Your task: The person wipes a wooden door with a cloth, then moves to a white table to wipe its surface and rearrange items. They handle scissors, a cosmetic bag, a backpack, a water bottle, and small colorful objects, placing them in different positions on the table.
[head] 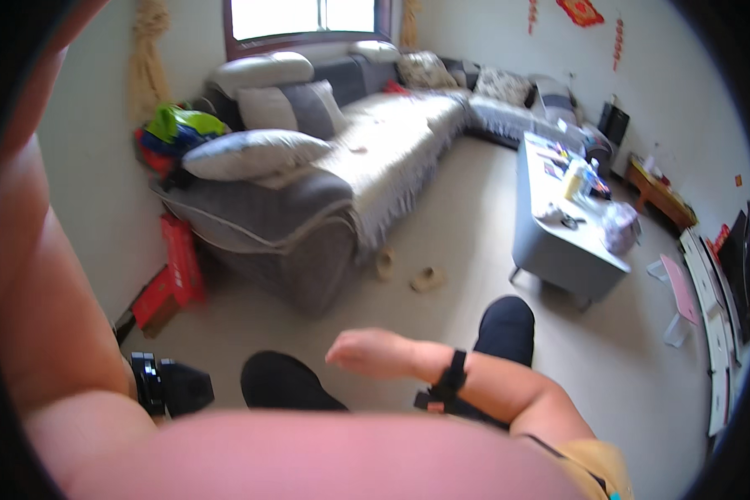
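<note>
Skin very close to the lens fills the left side and bottom of the view, blurred; the part on the left seems to be my left hand (56, 300), up by the camera. What its fingers touch is out of sight. Beside it is a black strapped device (172, 384). My right hand (375, 353) hangs in front of my body, fingers together and pointing left, with no object visible in it. A black band (455, 373) circles that wrist. Below are my knees in dark trousers (506, 325). A pair of beige slippers (428, 279) lies on the floor ahead.
A grey L-shaped sofa (312, 269) with a pale fringed cover runs along the window wall. Red boxes (175, 269) stand by its near end. At right is a coffee table (556, 262) bearing bottles and a plastic bag (619, 225). A small pink folding table (678, 287) stands near a white cabinet (715, 337).
</note>
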A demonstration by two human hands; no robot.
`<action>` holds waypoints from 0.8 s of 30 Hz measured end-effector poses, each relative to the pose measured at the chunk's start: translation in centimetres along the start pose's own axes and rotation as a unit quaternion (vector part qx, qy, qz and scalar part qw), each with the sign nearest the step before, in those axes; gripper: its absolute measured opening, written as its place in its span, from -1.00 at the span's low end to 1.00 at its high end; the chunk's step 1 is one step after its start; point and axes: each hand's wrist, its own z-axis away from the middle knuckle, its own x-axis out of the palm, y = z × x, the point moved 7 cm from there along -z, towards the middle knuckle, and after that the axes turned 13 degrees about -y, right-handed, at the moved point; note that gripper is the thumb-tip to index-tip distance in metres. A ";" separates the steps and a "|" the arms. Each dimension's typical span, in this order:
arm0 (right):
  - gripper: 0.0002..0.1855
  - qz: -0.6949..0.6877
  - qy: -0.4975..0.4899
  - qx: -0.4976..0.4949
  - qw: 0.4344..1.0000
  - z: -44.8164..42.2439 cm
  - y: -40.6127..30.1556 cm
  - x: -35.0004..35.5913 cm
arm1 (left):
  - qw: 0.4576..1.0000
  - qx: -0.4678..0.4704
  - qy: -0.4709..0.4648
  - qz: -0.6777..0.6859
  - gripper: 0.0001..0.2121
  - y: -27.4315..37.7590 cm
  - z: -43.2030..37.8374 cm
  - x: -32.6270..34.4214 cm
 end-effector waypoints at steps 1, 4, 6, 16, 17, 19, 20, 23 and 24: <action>-0.80 0.001 0.002 0.016 1.000 0.7 0.6 0.6 | 1.000 -0.006 -0.009 -0.004 -0.33 0.3 0.0 1.0; -0.80 -0.005 0.018 0.097 0.995 7.1 3.5 -1.7 | 0.995 0.022 0.094 0.035 -0.34 5.8 1.0 2.0; -0.80 0.024 0.046 0.117 0.992 10.2 5.8 -3.7 | 0.974 0.093 0.191 0.083 -0.34 11.9 2.8 -1.4; -0.76 -0.116 0.185 0.173 0.960 21.5 9.7 -8.1 | 0.852 0.255 -0.141 0.434 -0.36 34.2 7.7 7.1; -0.76 -0.061 0.175 0.179 0.966 22.3 9.5 -9.1 | 0.829 0.242 -0.184 0.468 -0.40 35.1 8.2 10.9; -0.77 -0.085 0.175 0.188 0.963 23.2 9.1 -10.8 | 0.783 0.193 -0.261 0.531 -0.50 36.4 10.4 18.5; -0.77 -0.098 0.177 0.197 0.959 23.6 9.1 -11.6 | 0.764 0.183 -0.278 0.553 -0.57 37.3 11.0 21.2; -0.77 -0.009 0.150 0.197 0.969 23.1 9.5 -14.5 | 0.736 0.114 -0.330 0.579 -0.83 39.3 10.8 28.3; -0.77 0.009 0.136 0.192 0.972 22.7 10.0 -15.0 | 0.688 0.068 -0.333 0.641 -0.87 39.8 10.6 31.1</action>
